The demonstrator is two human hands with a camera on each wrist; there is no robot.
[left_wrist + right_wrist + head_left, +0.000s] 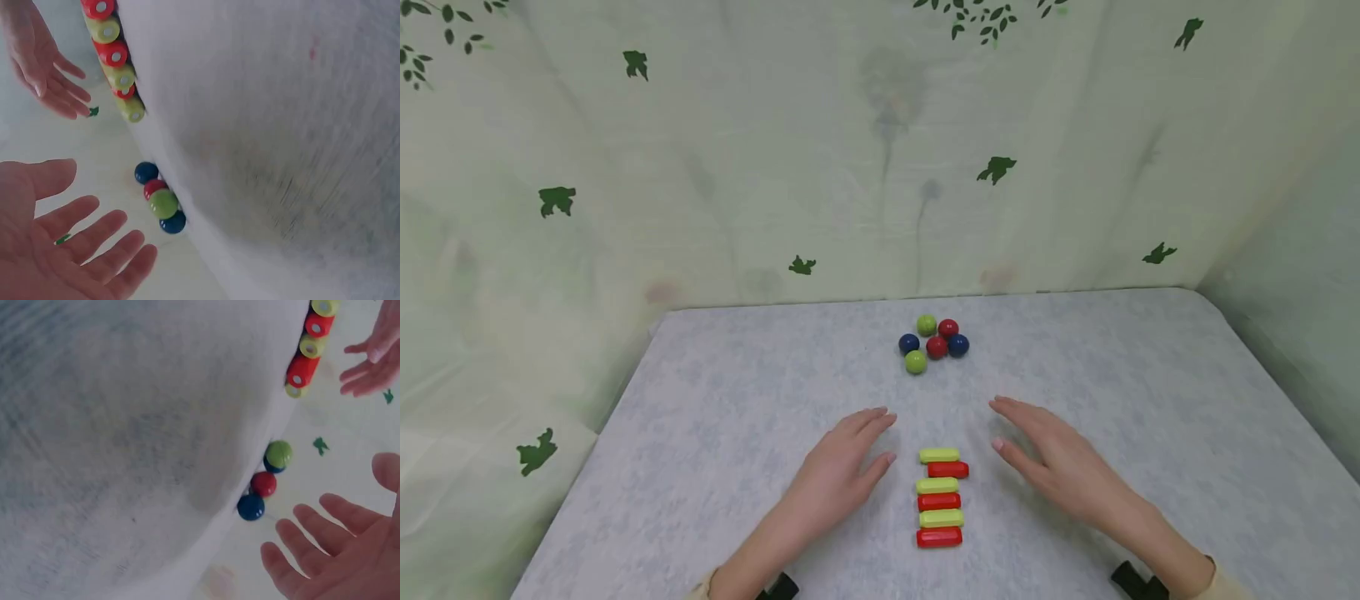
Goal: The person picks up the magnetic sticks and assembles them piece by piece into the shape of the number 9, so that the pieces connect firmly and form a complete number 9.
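Observation:
Between my two hands a column of yellow-green rods [939,486] and red rods [939,537] lies on the table, colours alternating, each rod crosswise. In the left wrist view, the ends of the red rods [114,54] show a pale round centre. My left hand [841,467] is held to the left of the column, fingers extended and holding nothing. To the right, my right hand [1063,462] faces it, fingers likewise extended, thumb apart. Beyond the hands sits a cluster of glossy balls: green [915,362], red [937,347] and dark blue [958,346].
A pale mottled cloth covers the table [737,375]. Behind it hangs a light green curtain [760,167] printed with dark leaves, with more fabric [1292,250] along the right side. Dark straps [1138,581] sit on both wrists.

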